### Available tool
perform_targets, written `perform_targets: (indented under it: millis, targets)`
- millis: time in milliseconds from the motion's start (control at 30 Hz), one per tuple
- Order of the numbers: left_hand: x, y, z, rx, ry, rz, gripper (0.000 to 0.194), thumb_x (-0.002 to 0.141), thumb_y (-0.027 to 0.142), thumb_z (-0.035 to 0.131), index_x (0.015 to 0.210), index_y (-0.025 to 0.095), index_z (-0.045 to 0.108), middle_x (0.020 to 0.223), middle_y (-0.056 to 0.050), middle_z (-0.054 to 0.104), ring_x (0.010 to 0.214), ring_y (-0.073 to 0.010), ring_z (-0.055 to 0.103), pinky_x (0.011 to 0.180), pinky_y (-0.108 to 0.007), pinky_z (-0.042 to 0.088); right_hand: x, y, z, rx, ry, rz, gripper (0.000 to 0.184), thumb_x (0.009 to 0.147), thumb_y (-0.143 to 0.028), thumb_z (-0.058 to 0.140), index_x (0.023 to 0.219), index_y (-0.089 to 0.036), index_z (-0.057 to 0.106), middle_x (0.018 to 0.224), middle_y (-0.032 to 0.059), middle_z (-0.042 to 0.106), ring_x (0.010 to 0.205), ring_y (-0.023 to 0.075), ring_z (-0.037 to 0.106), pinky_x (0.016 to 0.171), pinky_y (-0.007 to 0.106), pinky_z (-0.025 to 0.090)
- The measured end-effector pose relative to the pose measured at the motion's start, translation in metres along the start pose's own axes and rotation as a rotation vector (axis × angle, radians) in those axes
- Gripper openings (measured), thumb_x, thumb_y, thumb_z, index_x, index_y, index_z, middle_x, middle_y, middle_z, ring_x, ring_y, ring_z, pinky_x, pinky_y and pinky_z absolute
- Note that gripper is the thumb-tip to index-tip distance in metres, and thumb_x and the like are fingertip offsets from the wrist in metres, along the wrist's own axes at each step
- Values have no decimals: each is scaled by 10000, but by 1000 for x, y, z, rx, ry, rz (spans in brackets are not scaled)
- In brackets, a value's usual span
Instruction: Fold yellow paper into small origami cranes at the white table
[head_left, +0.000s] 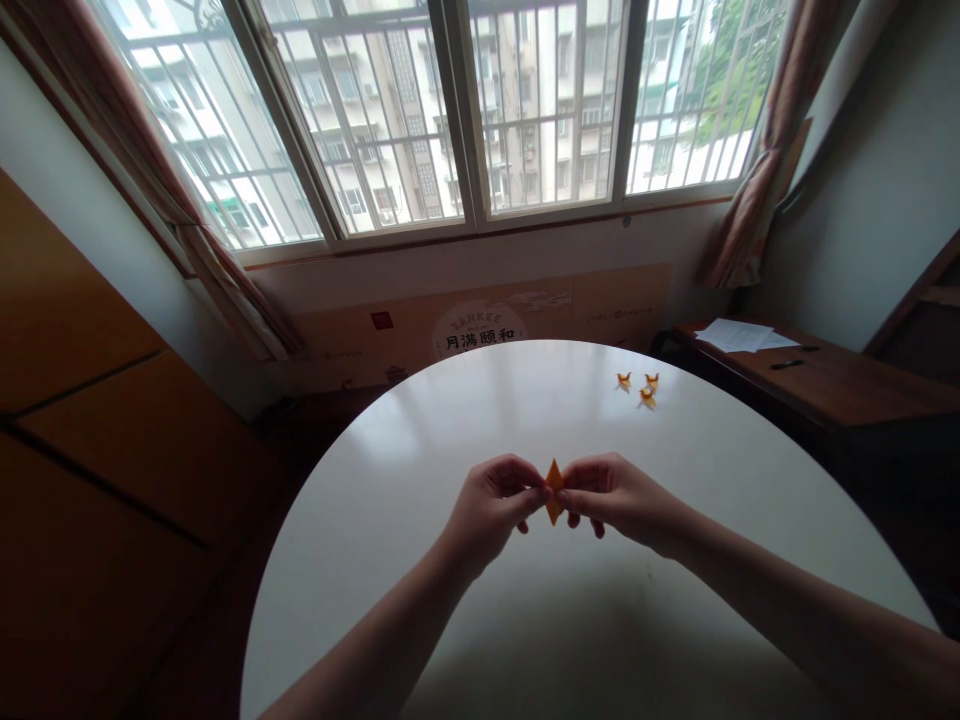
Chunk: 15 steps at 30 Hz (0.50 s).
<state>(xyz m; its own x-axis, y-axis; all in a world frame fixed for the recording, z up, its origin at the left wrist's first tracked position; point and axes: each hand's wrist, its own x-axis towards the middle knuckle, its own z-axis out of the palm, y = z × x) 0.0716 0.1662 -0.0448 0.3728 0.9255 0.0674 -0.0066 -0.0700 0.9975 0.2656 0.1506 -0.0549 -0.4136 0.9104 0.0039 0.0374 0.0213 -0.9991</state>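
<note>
A small orange piece of folded paper, diamond-shaped with one point up and one down, is held above the white round table. My left hand pinches its left side between thumb and fingers. From the right, my right hand grips the other side in the same way. The thumbs almost meet over its middle. Farther back on the table, to the right, stand three small orange folded-paper figures with raised tips, grouped close together.
Behind the table is a barred window between tied curtains. A printed cardboard panel leans below it. At right, papers lie on a brown wooden desk. An orange-brown cabinet stands at left.
</note>
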Motion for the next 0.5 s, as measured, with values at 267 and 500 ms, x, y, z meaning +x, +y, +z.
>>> perform_targets:
  millis: [267, 500]
  targets:
    - [-1, 3, 0, -29, -23, 21, 203, 696, 287, 797, 766, 119, 707, 663, -20, 676, 490, -75, 524, 429, -187, 438, -4, -7, 2, 17, 35, -15, 289, 796, -392, 723, 897, -122, 734, 742, 62, 695, 640, 144, 617, 451, 182, 426]
    - [-1, 6, 3, -87, -18, -5, 219, 674, 299, 807, 757, 119, 717, 628, -11, 659, 463, -73, 511, 415, -189, 419, -4, -5, 0, 11, 31, -30, 300, 805, -402, 709, 919, -126, 737, 766, 71, 708, 655, 155, 625, 454, 190, 426]
